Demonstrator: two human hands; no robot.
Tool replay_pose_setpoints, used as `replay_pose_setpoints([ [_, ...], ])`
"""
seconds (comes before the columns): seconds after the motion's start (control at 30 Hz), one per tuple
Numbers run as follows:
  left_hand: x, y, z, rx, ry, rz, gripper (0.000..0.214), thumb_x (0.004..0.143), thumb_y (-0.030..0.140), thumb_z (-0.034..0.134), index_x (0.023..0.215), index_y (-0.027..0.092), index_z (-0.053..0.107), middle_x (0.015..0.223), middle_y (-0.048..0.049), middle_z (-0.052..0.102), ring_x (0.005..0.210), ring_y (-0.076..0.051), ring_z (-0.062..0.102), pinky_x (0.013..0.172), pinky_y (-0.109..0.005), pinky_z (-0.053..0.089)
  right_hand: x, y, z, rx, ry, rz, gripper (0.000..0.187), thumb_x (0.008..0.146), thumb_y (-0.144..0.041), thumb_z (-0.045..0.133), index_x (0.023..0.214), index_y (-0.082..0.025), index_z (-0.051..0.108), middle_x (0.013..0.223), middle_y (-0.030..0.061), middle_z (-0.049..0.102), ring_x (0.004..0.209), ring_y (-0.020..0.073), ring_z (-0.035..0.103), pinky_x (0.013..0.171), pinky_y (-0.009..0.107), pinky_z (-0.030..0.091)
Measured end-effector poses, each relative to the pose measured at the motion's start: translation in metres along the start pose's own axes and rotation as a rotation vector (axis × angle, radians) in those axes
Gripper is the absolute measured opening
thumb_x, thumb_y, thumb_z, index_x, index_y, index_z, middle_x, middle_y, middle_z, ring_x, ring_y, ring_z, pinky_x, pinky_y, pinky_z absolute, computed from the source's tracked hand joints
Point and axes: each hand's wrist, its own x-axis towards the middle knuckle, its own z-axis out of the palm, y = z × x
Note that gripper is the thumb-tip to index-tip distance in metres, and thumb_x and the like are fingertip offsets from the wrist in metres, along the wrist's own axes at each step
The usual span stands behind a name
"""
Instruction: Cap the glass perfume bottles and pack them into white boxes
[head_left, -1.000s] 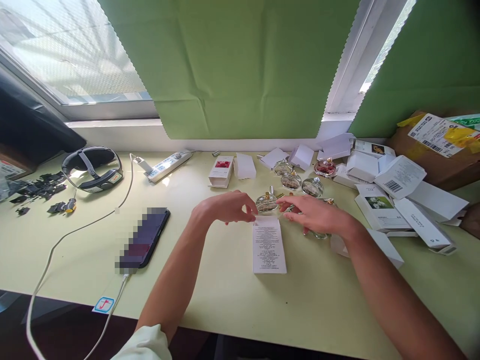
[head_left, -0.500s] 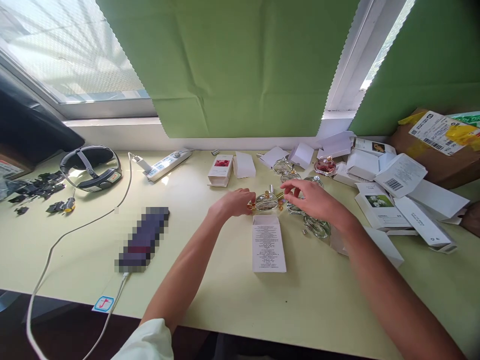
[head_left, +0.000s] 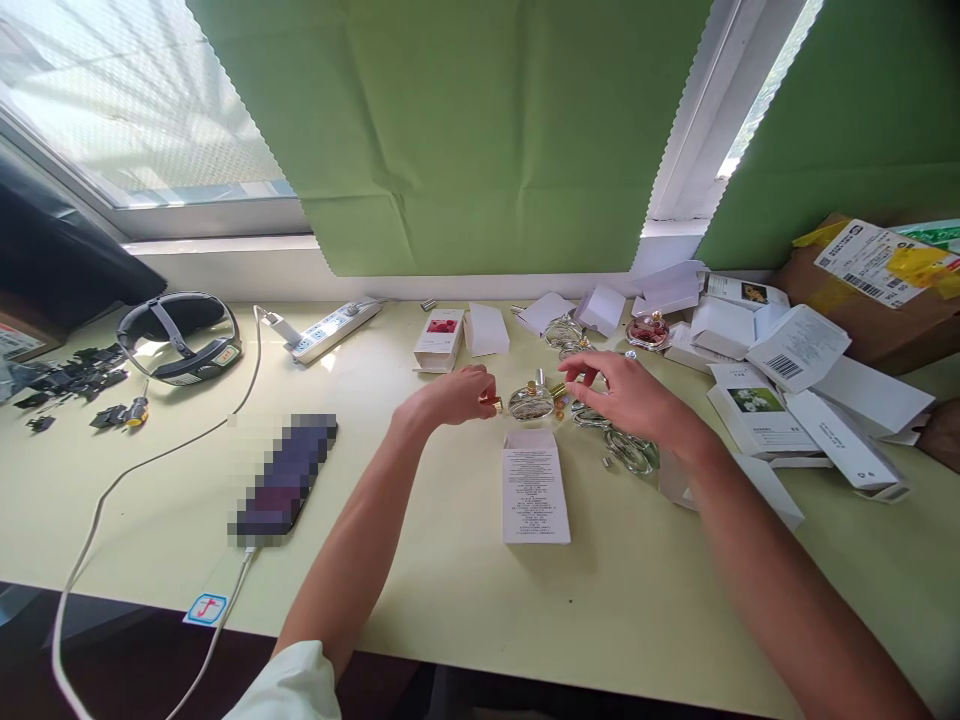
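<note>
Between the fingertips of my left hand [head_left: 456, 394], closed in a pinch, is a small gold cap [head_left: 491, 402]. A clear glass perfume bottle [head_left: 529, 404] lies on the table just to the right of that hand. My right hand [head_left: 611, 388] hovers over the other side with its fingers curved and apart, nothing seen in them. Small gold pieces [head_left: 559, 393] lie under its fingertips, beside the bottle. More clear glass bottles [head_left: 632, 453] are partly covered by this hand. A white printed box [head_left: 535, 492] lies in front of the bottle.
Opened white cartons [head_left: 799, 345] pile up on the right, near a pink bottle [head_left: 647, 332]. A box with a red picture [head_left: 439, 341] stands at the back. To the left are a phone [head_left: 289, 475] with its cable, a power strip [head_left: 336, 330] and a headset [head_left: 180, 338].
My left hand has moved slightly left and up, away from the glass bottle, with the gold cap in its fingers. The right hand has barely moved.
</note>
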Motion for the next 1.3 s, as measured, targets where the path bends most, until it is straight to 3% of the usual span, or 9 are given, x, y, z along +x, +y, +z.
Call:
replay_pose_setpoints([
  [0.2, -0.029, 0.009, -0.024, -0.163, 0.125, 0.111, 0.031, 0.092, 0.047, 0.05, 0.11, 0.024, 0.059, 0.112, -0.0044, 0.066, 0.097, -0.018, 0.06, 0.076, -0.027, 0.046, -0.004, -0.008, -0.005, 0.027, 0.024, -0.029, 0.025, 0.09, -0.03, 0.054, 0.11, -0.024, 0.068, 0.113, 0.0048, 0.071, 0.09, 0.0192, 0.064, 0.076, 0.034, 0.048],
  [0.3, -0.032, 0.009, -0.025, -0.176, 0.079, 0.078, 0.031, 0.092, 0.047, 0.05, 0.111, 0.024, 0.059, 0.11, -0.0044, 0.067, 0.094, -0.017, 0.061, 0.072, -0.026, 0.047, -0.006, -0.007, -0.013, 0.038, 0.045, -0.026, 0.025, 0.091, -0.031, 0.056, 0.111, -0.024, 0.068, 0.114, 0.0045, 0.071, 0.089, 0.0184, 0.064, 0.074, 0.032, 0.049],
  [0.47, -0.009, -0.013, -0.01, -0.043, 0.013, -0.071, 0.031, 0.087, 0.045, 0.054, 0.106, 0.021, 0.061, 0.111, -0.0087, 0.066, 0.098, -0.022, 0.061, 0.068, -0.028, 0.047, -0.013, 0.005, -0.041, 0.022, 0.188, 0.032, 0.025, 0.09, -0.037, 0.059, 0.108, -0.024, 0.07, 0.107, 0.0043, 0.072, 0.088, 0.0191, 0.063, 0.069, 0.031, 0.048],
  [0.7, 0.03, -0.028, 0.022, 0.066, 0.17, -0.036, 0.028, 0.09, 0.035, 0.049, 0.105, 0.017, 0.063, 0.114, -0.0128, 0.062, 0.114, -0.029, 0.051, 0.098, -0.042, 0.04, -0.038, 0.014, -0.091, -0.023, 0.394, 0.235, 0.034, 0.086, -0.045, 0.063, 0.113, -0.026, 0.071, 0.111, 0.0067, 0.072, 0.082, 0.0176, 0.063, 0.066, 0.03, 0.048],
  [0.83, 0.036, -0.028, 0.031, 0.093, 0.224, -0.026, 0.028, 0.09, 0.037, 0.049, 0.105, 0.018, 0.064, 0.113, -0.0128, 0.061, 0.113, -0.03, 0.049, 0.099, -0.044, 0.038, -0.058, 0.04, -0.106, -0.044, 0.298, 0.31, 0.039, 0.085, -0.052, 0.065, 0.12, -0.035, 0.066, 0.122, 0.005, 0.07, 0.094, 0.0207, 0.067, 0.071, 0.031, 0.051],
  [1.0, 0.037, -0.029, 0.034, 0.084, 0.229, -0.029, 0.029, 0.09, 0.038, 0.05, 0.107, 0.019, 0.064, 0.113, -0.0115, 0.06, 0.112, -0.029, 0.048, 0.099, -0.043, 0.038, -0.124, 0.092, -0.077, -0.106, -0.19, 0.452, 0.084, 0.071, -0.056, 0.076, 0.146, -0.048, 0.04, 0.147, 0.0079, 0.053, 0.128, 0.0355, 0.055, 0.095, 0.044, 0.052],
  [1.07, 0.035, -0.029, 0.033, 0.075, 0.228, -0.029, 0.033, 0.091, 0.038, 0.05, 0.114, 0.019, 0.062, 0.117, -0.0114, 0.058, 0.115, -0.029, 0.047, 0.1, -0.043, 0.038, -0.151, 0.105, -0.057, -0.209, -0.17, 0.405, 0.105, 0.062, -0.048, 0.083, 0.15, -0.053, 0.026, 0.156, 0.0077, 0.042, 0.142, 0.0364, 0.041, 0.109, 0.048, 0.041],
  [1.17, 0.03, -0.027, 0.028, 0.058, 0.236, -0.019, 0.037, 0.094, 0.04, 0.047, 0.123, 0.019, 0.057, 0.124, -0.0115, 0.056, 0.119, -0.029, 0.046, 0.103, -0.043, 0.036, -0.17, 0.109, -0.037, -0.274, -0.168, 0.339, 0.105, 0.068, -0.048, 0.078, 0.152, -0.056, 0.015, 0.162, 0.006, 0.03, 0.147, 0.0333, 0.032, 0.116, 0.047, 0.032],
  [1.3, 0.019, -0.025, 0.015, 0.039, 0.271, -0.004, 0.037, 0.097, 0.042, 0.045, 0.125, 0.021, 0.054, 0.13, -0.01, 0.054, 0.122, -0.027, 0.045, 0.104, -0.042, 0.035, -0.157, 0.107, -0.031, -0.29, -0.107, 0.355, 0.09, 0.068, -0.043, 0.075, 0.148, -0.047, 0.034, 0.15, 0.0125, 0.048, 0.138, 0.0396, 0.044, 0.11, 0.051, 0.038],
])
